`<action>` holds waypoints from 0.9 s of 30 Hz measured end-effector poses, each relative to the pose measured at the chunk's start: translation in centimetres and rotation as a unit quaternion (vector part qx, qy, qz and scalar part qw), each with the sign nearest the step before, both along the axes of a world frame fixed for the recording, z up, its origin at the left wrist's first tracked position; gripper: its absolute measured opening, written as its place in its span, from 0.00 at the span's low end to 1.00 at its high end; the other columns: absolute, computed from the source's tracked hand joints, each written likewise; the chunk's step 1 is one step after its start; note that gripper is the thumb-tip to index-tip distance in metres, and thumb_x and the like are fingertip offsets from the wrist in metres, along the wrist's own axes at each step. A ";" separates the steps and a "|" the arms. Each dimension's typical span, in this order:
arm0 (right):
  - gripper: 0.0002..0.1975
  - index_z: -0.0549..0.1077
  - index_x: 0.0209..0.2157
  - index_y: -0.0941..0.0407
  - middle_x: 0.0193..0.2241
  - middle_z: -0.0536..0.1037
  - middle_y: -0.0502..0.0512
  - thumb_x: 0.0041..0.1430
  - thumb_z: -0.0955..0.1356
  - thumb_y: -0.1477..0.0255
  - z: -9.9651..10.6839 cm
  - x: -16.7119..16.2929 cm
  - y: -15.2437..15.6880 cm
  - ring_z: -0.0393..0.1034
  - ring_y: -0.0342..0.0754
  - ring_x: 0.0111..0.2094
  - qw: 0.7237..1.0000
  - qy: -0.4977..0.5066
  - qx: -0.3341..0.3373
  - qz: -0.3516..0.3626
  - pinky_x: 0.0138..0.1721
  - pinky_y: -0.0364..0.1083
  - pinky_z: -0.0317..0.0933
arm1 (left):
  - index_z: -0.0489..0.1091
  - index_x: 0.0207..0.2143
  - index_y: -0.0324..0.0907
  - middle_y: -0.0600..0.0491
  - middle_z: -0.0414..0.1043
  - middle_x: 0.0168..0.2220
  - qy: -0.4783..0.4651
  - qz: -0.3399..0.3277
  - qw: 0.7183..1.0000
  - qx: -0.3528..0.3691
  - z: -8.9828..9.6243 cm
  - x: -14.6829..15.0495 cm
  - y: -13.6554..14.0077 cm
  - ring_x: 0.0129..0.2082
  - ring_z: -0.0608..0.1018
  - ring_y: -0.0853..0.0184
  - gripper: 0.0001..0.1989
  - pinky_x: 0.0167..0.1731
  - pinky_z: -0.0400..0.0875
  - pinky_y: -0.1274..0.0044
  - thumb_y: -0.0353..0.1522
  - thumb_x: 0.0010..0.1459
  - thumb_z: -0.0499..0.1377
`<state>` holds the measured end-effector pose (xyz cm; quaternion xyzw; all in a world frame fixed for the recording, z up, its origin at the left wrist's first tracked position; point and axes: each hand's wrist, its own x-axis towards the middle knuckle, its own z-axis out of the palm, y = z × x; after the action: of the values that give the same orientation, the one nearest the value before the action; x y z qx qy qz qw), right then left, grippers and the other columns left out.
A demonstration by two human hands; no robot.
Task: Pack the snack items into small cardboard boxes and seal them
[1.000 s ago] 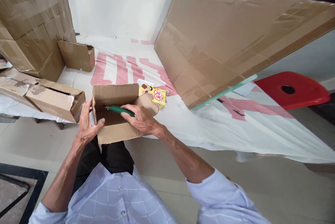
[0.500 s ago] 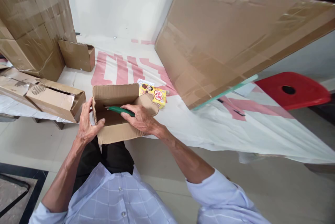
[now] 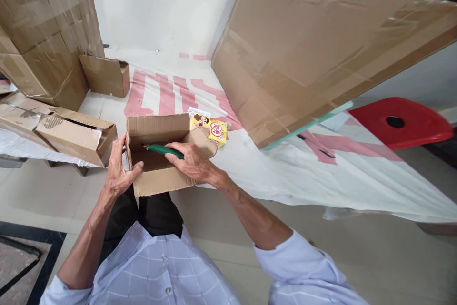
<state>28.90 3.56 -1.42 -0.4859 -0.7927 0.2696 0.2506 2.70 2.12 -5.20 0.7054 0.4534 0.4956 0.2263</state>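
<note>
An open cardboard box (image 3: 157, 125) is tilted at the table's front edge, its inside facing me. My left hand (image 3: 119, 172) grips the box's left end, thumb over the rim and fingers behind the outer wall. In my right hand (image 3: 191, 160) is a green-handled utility knife (image 3: 160, 149), held inside the box. Its tip points left, close to the inner left wall; whether it touches the cardboard I cannot tell. Just beyond the box's right end lies a small yellow printed carton (image 3: 217, 131), partly covered by a flap.
Taped cardboard boxes (image 3: 43, 34) are stacked at the left, with a long low box (image 3: 76, 133) in front. A large flat cardboard panel (image 3: 303, 48) leans at the right. A red stool (image 3: 421, 124) stands beyond the white and pink sheet (image 3: 271, 172).
Both hands, the box and the knife keep the same position. The view has shifted only very slightly.
</note>
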 end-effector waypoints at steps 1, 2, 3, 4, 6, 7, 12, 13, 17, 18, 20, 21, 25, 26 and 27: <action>0.12 0.81 0.50 0.53 0.44 0.87 0.56 0.72 0.67 0.68 0.0 0.0 0.0 0.80 0.53 0.43 1.000 0.000 0.001 0.000 0.47 0.50 0.70 | 0.61 0.72 0.56 0.43 0.69 0.61 0.001 -0.001 1.000 0.001 0.0 0.0 0.0 0.62 0.74 0.43 0.38 0.60 0.75 0.49 0.41 0.61 0.67; 0.12 0.81 0.50 0.53 0.44 0.87 0.56 0.72 0.67 0.68 0.0 0.0 0.0 0.80 0.53 0.43 1.000 0.000 0.002 0.000 0.47 0.50 0.70 | 0.61 0.72 0.56 0.43 0.69 0.61 0.001 -0.002 1.000 0.003 0.0 0.0 0.0 0.62 0.74 0.43 0.38 0.59 0.75 0.49 0.41 0.61 0.67; 0.12 0.81 0.50 0.53 0.44 0.87 0.56 0.72 0.67 0.68 0.0 0.0 0.0 0.80 0.53 0.43 1.000 0.000 0.002 0.000 0.47 0.50 0.70 | 0.61 0.72 0.56 0.43 0.69 0.60 0.000 -0.003 1.000 0.005 0.0 0.0 0.0 0.61 0.74 0.43 0.39 0.59 0.76 0.49 0.40 0.60 0.67; 0.12 0.81 0.50 0.53 0.44 0.87 0.56 0.72 0.67 0.68 0.0 0.0 0.0 0.80 0.52 0.43 1.000 0.000 0.002 -0.001 0.47 0.50 0.70 | 0.61 0.72 0.56 0.43 0.69 0.60 0.000 -0.003 1.000 0.006 0.0 0.0 0.0 0.61 0.74 0.44 0.39 0.59 0.76 0.49 0.40 0.60 0.67; 0.12 0.81 0.50 0.53 0.44 0.86 0.56 0.71 0.67 0.68 -0.1 0.0 0.0 0.80 0.52 0.43 1.000 0.000 0.002 -0.001 0.47 0.50 0.69 | 0.61 0.72 0.57 0.44 0.69 0.60 0.000 -0.003 1.000 0.004 0.0 0.0 0.0 0.61 0.74 0.44 0.39 0.59 0.76 0.50 0.41 0.60 0.67; 0.12 0.81 0.50 0.54 0.43 0.86 0.56 0.71 0.67 0.68 0.0 0.0 0.0 0.80 0.52 0.43 1.000 0.000 0.002 -0.001 0.46 0.49 0.69 | 0.61 0.72 0.58 0.44 0.69 0.60 0.000 -0.003 1.000 0.002 0.0 0.0 0.0 0.61 0.74 0.45 0.39 0.59 0.76 0.51 0.41 0.60 0.67; 0.12 0.81 0.49 0.54 0.42 0.86 0.56 0.71 0.67 0.68 0.0 0.0 -0.1 0.80 0.52 0.42 1.000 -0.001 0.005 0.002 0.45 0.49 0.69 | 0.61 0.72 0.58 0.45 0.69 0.60 0.000 0.000 1.000 -0.004 0.0 0.0 0.0 0.62 0.74 0.45 0.38 0.61 0.76 0.51 0.42 0.61 0.67; 0.12 0.81 0.49 0.54 0.43 0.86 0.56 0.71 0.67 0.68 0.0 0.0 0.0 0.80 0.52 0.42 1.000 -0.001 0.006 0.002 0.45 0.49 0.69 | 0.61 0.72 0.58 0.45 0.69 0.60 0.000 0.000 1.000 -0.004 0.0 0.0 0.0 0.62 0.74 0.45 0.38 0.60 0.76 0.51 0.42 0.61 0.67; 0.13 0.81 0.50 0.53 0.43 0.86 0.56 0.71 0.67 0.68 -0.1 0.0 0.0 0.80 0.52 0.42 1.000 0.005 0.001 0.000 0.45 0.49 0.69 | 0.61 0.72 0.58 0.45 0.69 0.61 0.002 -0.002 1.000 -0.003 -0.1 -0.1 0.0 0.62 0.74 0.44 0.39 0.60 0.76 0.50 0.43 0.61 0.67; 0.12 0.81 0.50 0.53 0.43 0.86 0.56 0.71 0.67 0.67 -0.1 0.0 0.0 0.80 0.52 0.42 1.000 0.005 0.000 0.000 0.45 0.49 0.69 | 0.61 0.72 0.58 0.44 0.69 0.61 0.001 -0.003 1.000 -0.002 -0.1 -0.1 0.0 0.63 0.74 0.44 0.39 0.60 0.76 0.50 0.43 0.61 0.67; 0.12 0.81 0.50 0.53 0.43 0.86 0.56 0.71 0.67 0.68 -0.2 0.0 0.0 0.79 0.52 0.42 1.000 0.003 0.003 0.001 0.45 0.49 0.69 | 0.61 0.72 0.57 0.43 0.69 0.61 0.000 -0.003 1.000 0.000 -0.1 -0.1 0.0 0.63 0.74 0.43 0.39 0.61 0.75 0.49 0.43 0.61 0.68; 0.12 0.81 0.49 0.53 0.43 0.86 0.56 0.71 0.67 0.68 -0.2 0.0 -0.1 0.80 0.52 0.42 1.000 0.001 0.004 0.000 0.45 0.49 0.69 | 0.61 0.73 0.57 0.43 0.69 0.61 0.001 -0.003 1.000 0.000 -0.1 -0.1 0.0 0.63 0.73 0.43 0.39 0.61 0.75 0.48 0.43 0.61 0.68; 0.11 0.81 0.48 0.54 0.42 0.86 0.56 0.71 0.67 0.68 0.0 0.0 -0.2 0.79 0.51 0.41 1.000 -0.007 0.004 -0.002 0.44 0.49 0.69 | 0.60 0.73 0.58 0.44 0.69 0.61 -0.001 -0.004 1.000 -0.001 -0.1 -0.1 0.0 0.63 0.73 0.43 0.40 0.61 0.75 0.49 0.43 0.61 0.68; 0.11 0.81 0.48 0.54 0.42 0.86 0.56 0.72 0.67 0.68 0.0 0.0 -0.2 0.79 0.51 0.40 1.000 -0.007 0.005 -0.002 0.44 0.48 0.68 | 0.61 0.73 0.58 0.44 0.69 0.61 -0.003 -0.005 1.000 0.000 -0.2 0.0 0.0 0.63 0.74 0.43 0.40 0.61 0.75 0.49 0.43 0.61 0.68; 0.11 0.81 0.48 0.54 0.42 0.86 0.55 0.72 0.67 0.68 0.0 -0.1 -0.2 0.79 0.51 0.41 1.000 -0.005 0.006 -0.003 0.44 0.48 0.68 | 0.61 0.73 0.58 0.44 0.69 0.60 -0.006 -0.004 1.000 0.000 -0.2 0.0 0.0 0.63 0.74 0.43 0.40 0.61 0.75 0.49 0.43 0.61 0.68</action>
<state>28.85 3.33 -1.43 -0.4881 -0.7943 0.2612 0.2501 2.68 2.15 -5.38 0.7044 0.4487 0.4991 0.2309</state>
